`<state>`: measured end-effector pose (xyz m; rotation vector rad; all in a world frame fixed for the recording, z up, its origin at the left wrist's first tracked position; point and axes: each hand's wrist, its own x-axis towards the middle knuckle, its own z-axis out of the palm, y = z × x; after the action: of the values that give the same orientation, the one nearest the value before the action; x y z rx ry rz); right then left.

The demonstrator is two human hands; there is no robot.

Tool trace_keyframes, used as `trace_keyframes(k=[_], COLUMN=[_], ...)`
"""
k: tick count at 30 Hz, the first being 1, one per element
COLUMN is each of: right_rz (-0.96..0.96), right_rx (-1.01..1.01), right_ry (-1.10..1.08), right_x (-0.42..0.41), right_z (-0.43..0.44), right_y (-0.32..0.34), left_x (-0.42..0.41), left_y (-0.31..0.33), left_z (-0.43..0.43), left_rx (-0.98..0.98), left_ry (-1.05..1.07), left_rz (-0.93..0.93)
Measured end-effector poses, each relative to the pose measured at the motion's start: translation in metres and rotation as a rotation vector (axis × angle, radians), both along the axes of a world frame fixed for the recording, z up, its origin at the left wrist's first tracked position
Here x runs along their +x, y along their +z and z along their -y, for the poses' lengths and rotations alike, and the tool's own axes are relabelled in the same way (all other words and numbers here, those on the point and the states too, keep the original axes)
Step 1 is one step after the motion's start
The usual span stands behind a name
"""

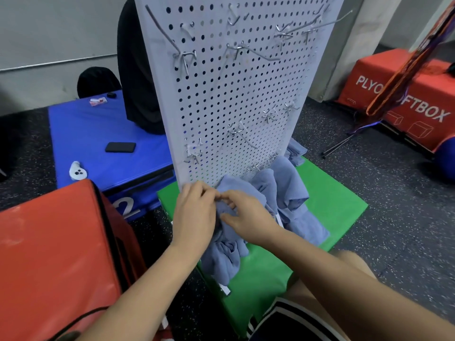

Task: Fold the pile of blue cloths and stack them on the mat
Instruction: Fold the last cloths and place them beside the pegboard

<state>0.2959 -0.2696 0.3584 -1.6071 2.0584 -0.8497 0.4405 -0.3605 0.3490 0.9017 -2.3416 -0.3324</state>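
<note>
A crumpled pile of light blue cloths (pixel 290 193) lies on the green mat (pixel 332 200) at the foot of a white pegboard. My left hand (pixel 194 215) and my right hand (pixel 246 215) meet at the near left side of the pile. Both pinch the edge of one blue cloth (pixel 225 257), which hangs crumpled below them towards me. Another bit of blue cloth (pixel 296 150) shows behind the pegboard's right edge.
The white pegboard (pixel 234 94) with metal hooks stands upright on the mat, right behind the pile. A red padded box (pixel 56 254) is at my left, a blue box (pixel 103 134) with a phone and a controller behind it. My knee is at the lower right.
</note>
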Motion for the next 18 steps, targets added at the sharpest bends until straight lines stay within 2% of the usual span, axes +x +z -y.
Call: trace_keyframes(k=[2,5,8,10,12,15,18], right_rz=[0.051,0.153,0.128,0.277,0.398,0.245,0.145], right_rx=[-0.004,0.04,0.165,0.258,0.321,0.317,0.296], right_ry=[-0.005,-0.133,-0.171,-0.122,-0.042,-0.026,-0.044], right_x=[0.009,0.019,0.02,0.021,0.022,0.018,0.007], right_z=[0.0,-0.002,-0.003,-0.004,-0.003,-0.004,-0.011], right_y=[-0.001,-0.01,-0.014,-0.01,-0.01,-0.012,-0.01], left_x=[0.006,0.011,0.012,0.011,0.01,0.01,0.011], left_y=[-0.005,-0.014,-0.022,-0.025,-0.023,-0.017,-0.01], left_z=[-0.004,-0.007,-0.011,-0.012,-0.011,-0.005,-0.003], left_rx=[0.09,0.252,0.382,0.358,0.244,0.094,0.078], left_ry=[0.013,0.04,0.022,0.005,0.018,0.024,0.034], left_rz=[-0.041,-0.106,-0.188,-0.159,-0.08,-0.025,-0.024])
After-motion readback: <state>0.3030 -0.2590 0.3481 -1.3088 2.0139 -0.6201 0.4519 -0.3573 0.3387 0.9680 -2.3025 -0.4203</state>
